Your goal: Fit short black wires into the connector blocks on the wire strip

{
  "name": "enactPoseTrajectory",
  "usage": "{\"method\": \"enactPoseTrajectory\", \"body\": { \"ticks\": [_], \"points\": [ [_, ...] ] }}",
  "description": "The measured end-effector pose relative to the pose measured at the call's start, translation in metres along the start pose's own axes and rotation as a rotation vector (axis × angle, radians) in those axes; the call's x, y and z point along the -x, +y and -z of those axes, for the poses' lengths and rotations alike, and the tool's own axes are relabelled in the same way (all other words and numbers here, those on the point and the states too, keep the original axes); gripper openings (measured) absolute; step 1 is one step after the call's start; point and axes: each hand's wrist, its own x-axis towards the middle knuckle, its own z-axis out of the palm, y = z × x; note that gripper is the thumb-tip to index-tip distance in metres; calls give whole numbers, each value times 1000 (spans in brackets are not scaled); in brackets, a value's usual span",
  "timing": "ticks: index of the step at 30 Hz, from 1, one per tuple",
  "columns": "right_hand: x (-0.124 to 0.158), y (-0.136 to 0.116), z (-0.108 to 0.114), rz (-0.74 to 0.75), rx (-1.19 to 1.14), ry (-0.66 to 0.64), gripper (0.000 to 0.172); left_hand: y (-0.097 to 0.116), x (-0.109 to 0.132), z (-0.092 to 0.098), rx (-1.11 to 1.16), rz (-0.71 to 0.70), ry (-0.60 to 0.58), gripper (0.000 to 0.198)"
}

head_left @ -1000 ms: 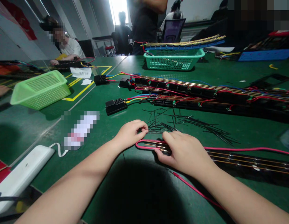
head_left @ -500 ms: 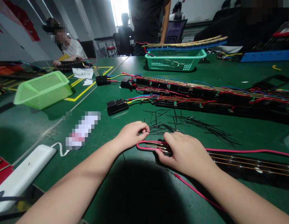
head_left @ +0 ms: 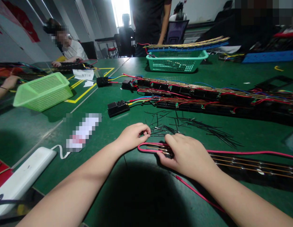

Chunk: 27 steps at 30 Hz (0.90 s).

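My right hand (head_left: 187,154) is closed around the end of a long black strip (head_left: 248,175) with thin copper-coloured rods along it. Its thumb and fingers also press a thick red wire (head_left: 245,153), which bends in a loop past the strip's end. The far wire end lies out of view to the right. Just left of that loop, my left hand (head_left: 133,137) rests with curled fingers, thumb near the fingertips. Whatever is in them, if anything, is hidden. Thin black cable ties (head_left: 208,130) lie scattered beyond both hands, some close to the left fingertips.
Wired black strips (head_left: 203,102) with a black connector (head_left: 118,108) lie across the table. Behind stands a teal basket (head_left: 177,64) bearing a blue strip; a light green basket (head_left: 43,91) sits left. A white power strip (head_left: 25,179) is at front left. Co-workers are around.
My two hands keep their places on and beside the strip; the view shifts very slightly. Another person's hand has come in at the far left, beside the light green basket.
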Motion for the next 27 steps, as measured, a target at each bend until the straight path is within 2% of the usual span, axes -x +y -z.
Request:
{"method": "enactPoseTrajectory", "body": {
  "ticks": [27],
  "points": [
    [-1, 1, -2, -7, 10, 10, 24, -1, 0, 0, 7, -17, -11, 11]
  ]
}}
